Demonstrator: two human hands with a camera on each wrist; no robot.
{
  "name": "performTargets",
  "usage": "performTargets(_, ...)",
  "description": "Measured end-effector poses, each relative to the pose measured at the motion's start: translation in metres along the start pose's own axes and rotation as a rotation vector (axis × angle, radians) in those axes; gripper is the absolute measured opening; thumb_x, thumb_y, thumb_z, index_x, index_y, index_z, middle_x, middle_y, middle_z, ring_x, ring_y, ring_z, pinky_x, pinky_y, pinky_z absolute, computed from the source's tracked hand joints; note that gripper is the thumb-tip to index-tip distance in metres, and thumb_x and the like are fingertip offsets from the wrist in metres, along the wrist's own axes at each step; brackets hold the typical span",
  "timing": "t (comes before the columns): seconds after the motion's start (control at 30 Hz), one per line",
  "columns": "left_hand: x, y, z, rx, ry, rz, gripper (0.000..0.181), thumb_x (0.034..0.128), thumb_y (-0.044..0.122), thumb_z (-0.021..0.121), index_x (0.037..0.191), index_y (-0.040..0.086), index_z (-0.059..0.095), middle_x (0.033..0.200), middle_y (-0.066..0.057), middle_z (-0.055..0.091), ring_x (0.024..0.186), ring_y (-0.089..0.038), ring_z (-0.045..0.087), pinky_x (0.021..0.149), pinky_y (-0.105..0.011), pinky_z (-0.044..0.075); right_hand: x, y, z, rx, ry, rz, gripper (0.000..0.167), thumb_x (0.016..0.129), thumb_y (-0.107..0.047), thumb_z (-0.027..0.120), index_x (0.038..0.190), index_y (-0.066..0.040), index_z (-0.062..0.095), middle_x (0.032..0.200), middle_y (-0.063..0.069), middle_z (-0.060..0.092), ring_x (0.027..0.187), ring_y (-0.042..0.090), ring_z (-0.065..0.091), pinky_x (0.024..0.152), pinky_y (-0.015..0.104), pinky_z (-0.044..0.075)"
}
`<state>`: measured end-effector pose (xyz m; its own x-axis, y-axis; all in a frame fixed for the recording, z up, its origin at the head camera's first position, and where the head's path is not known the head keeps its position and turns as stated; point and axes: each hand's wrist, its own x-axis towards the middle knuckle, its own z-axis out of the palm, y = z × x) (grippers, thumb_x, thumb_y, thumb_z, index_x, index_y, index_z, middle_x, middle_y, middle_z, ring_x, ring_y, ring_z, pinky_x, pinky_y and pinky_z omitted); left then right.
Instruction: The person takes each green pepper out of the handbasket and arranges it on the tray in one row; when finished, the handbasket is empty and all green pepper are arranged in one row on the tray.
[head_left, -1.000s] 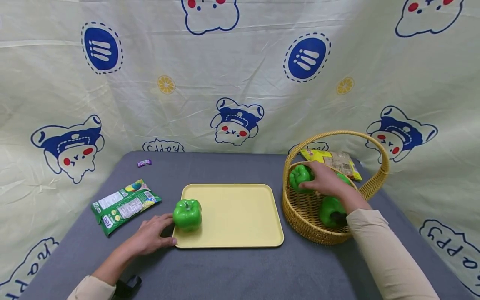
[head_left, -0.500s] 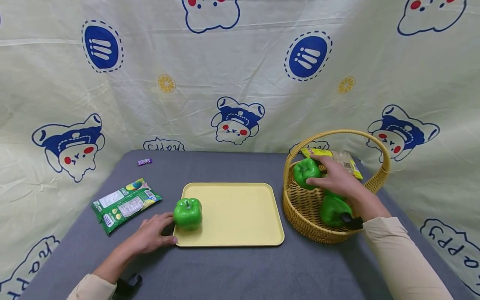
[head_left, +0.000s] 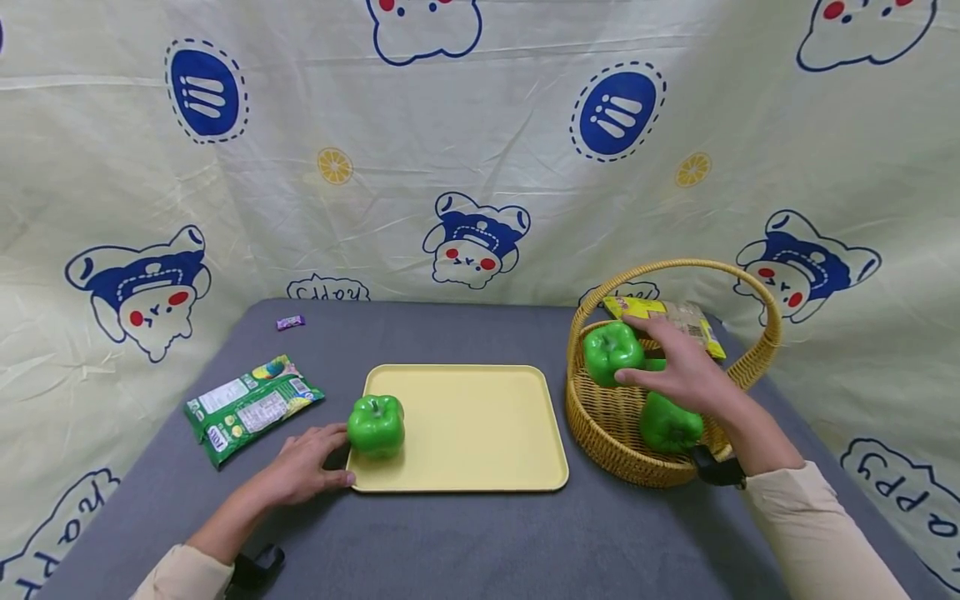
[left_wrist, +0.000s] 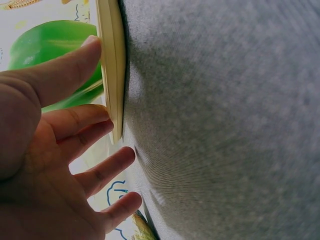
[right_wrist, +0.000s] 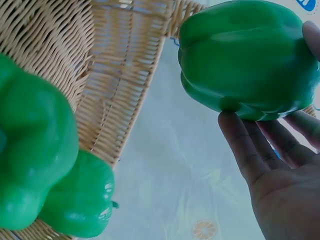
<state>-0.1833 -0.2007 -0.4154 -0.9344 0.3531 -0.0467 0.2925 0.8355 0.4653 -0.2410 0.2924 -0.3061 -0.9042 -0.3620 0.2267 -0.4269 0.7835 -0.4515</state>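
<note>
The right hand [head_left: 686, 375] grips a green pepper [head_left: 609, 354] between thumb and fingers, over the far left part of the basket [head_left: 637, 473]; from here I can't tell how far it stands off the wicker. The left hand [head_left: 307, 468] is well apart from the right, fingers loosely spread, thumb and fingertips touching the tray [head_left: 480, 433] at its near left corner and holding nothing. What seems to matter most is that the tray lies to the left of the gripped pepper and a little nearer, its long side running left to right, with the basket's left wall between; the right hand is the nearer one to that pepper. A second pepper [head_left: 377, 427] sits on the tray's left end, just beside the left fingers. Two more, a near pepper [head_left: 670, 423] and a partly hidden pepper [head_left: 655, 365], lie in the basket. The peppers are glossy, lobed and squat; the tray is smooth, pale yellow and round-cornered; the basket is woven, with a tall arched handle [head_left: 678, 264]. Farther out, a crinkly green packet [head_left: 255, 410] lies left, a tiny purple wrapper [head_left: 290, 322] far left, and a yellow packet [head_left: 693, 327] behind the basket, all on soft grey cloth [head_left: 450, 546].
</note>
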Motion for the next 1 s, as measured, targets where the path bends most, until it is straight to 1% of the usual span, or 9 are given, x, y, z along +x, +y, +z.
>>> performTargets(0.07, 0.0, 0.0, 0.0, -0.002, -0.002, -0.001, 0.063, 0.0795, 0.034, 0.073, 0.13, 0.002, 0.054, 0.138, -0.019, 0.049, 0.123, -0.038, 0.045, 0.088, -0.052, 0.034, -0.003, -0.004, 0.002, 0.019, 0.004, -0.005, 0.081, 0.083, -0.04, 0.07, 0.147, -0.008, 0.031, 0.143, 0.021, 0.037, 0.119, 0.039, 0.047, 0.091, 0.057, 0.042)
performTargets(0.2, 0.0, 0.0, 0.0, 0.001, -0.002, -0.002, 0.063, 0.0797, 0.034, 0.073, 0.131, 0.002, 0.053, 0.139, -0.019, 0.049, 0.123, -0.038, 0.046, 0.088, -0.052, 0.034, -0.008, -0.012, 0.006, 0.039, 0.025, -0.046, 0.077, 0.083, -0.036, 0.071, 0.145, -0.008, 0.034, 0.143, 0.019, 0.038, 0.118, 0.036, 0.05, 0.088, 0.051, 0.047)
performTargets(0.3, -0.001, 0.0, 0.0, 0.005, 0.0, 0.006, 0.063, 0.0797, 0.034, 0.073, 0.131, 0.002, 0.053, 0.138, -0.02, 0.049, 0.122, -0.038, 0.046, 0.088, -0.052, 0.034, -0.01, -0.019, 0.01, 0.035, 0.045, -0.086, 0.075, 0.082, -0.032, 0.073, 0.144, -0.009, 0.036, 0.145, 0.017, 0.039, 0.118, 0.033, 0.05, 0.087, 0.049, 0.048)
performTargets(0.43, 0.0, -0.001, 0.0, 0.004, 0.001, 0.005, 0.063, 0.0797, 0.034, 0.073, 0.131, 0.002, 0.053, 0.138, -0.019, 0.05, 0.122, -0.038, 0.046, 0.088, -0.052, 0.034, -0.012, -0.029, 0.016, 0.047, 0.058, -0.129, 0.074, 0.081, -0.027, 0.074, 0.143, -0.008, 0.036, 0.141, 0.015, 0.043, 0.113, 0.029, 0.053, 0.085, 0.047, 0.048)
performTargets(0.53, 0.0, 0.0, 0.0, 0.002, 0.001, 0.001, 0.063, 0.0796, 0.033, 0.073, 0.131, 0.002, 0.053, 0.138, -0.019, 0.05, 0.122, -0.037, 0.046, 0.088, -0.052, 0.034, -0.013, -0.035, 0.022, 0.059, 0.06, -0.142, 0.075, 0.081, -0.026, 0.075, 0.142, -0.007, 0.037, 0.138, 0.015, 0.046, 0.113, 0.03, 0.054, 0.086, 0.048, 0.048)
performTargets(0.63, 0.0, 0.0, 0.0, 0.004, 0.002, 0.005, 0.063, 0.0794, 0.033, 0.073, 0.131, 0.002, 0.053, 0.138, -0.019, 0.05, 0.122, -0.038, 0.046, 0.088, -0.052, 0.034, -0.014, -0.04, 0.029, 0.07, 0.061, -0.152, 0.075, 0.08, -0.027, 0.075, 0.142, -0.008, 0.038, 0.137, 0.013, 0.048, 0.115, 0.029, 0.054, 0.087, 0.048, 0.047)
performTargets(0.8, 0.0, 0.0, -0.001, 0.01, 0.006, 0.008, 0.062, 0.0793, 0.033, 0.073, 0.13, 0.003, 0.054, 0.137, -0.018, 0.051, 0.122, -0.037, 0.047, 0.087, -0.051, 0.035, -0.012, -0.05, 0.042, 0.102, 0.073, -0.174, 0.074, 0.078, -0.028, 0.077, 0.14, -0.01, 0.041, 0.131, 0.008, 0.052, 0.111, 0.024, 0.056, 0.087, 0.041, 0.049)
performTargets(0.9, 0.0, 0.001, -0.001, 0.009, 0.004, 0.003, 0.063, 0.0795, 0.033, 0.073, 0.131, 0.002, 0.054, 0.137, -0.018, 0.05, 0.122, -0.037, 0.047, 0.087, -0.051, 0.035, -0.01, -0.056, 0.051, 0.139, 0.074, -0.188, 0.074, 0.077, -0.027, 0.077, 0.14, -0.01, 0.042, 0.129, 0.006, 0.052, 0.109, 0.021, 0.057, 0.088, 0.038, 0.049)
performTargets(1.0, 0.0, 0.001, -0.001, 0.008, 0.002, 0.002, 0.063, 0.0795, 0.033, 0.073, 0.131, 0.002, 0.053, 0.138, -0.019, 0.05, 0.122, -0.038, 0.047, 0.088, -0.052, 0.035, -0.007, -0.062, 0.06, 0.174, 0.064, -0.2, 0.075, 0.076, -0.027, 0.078, 0.139, -0.008, 0.042, 0.13, 0.006, 0.052, 0.108, 0.02, 0.057, 0.089, 0.041, 0.05)
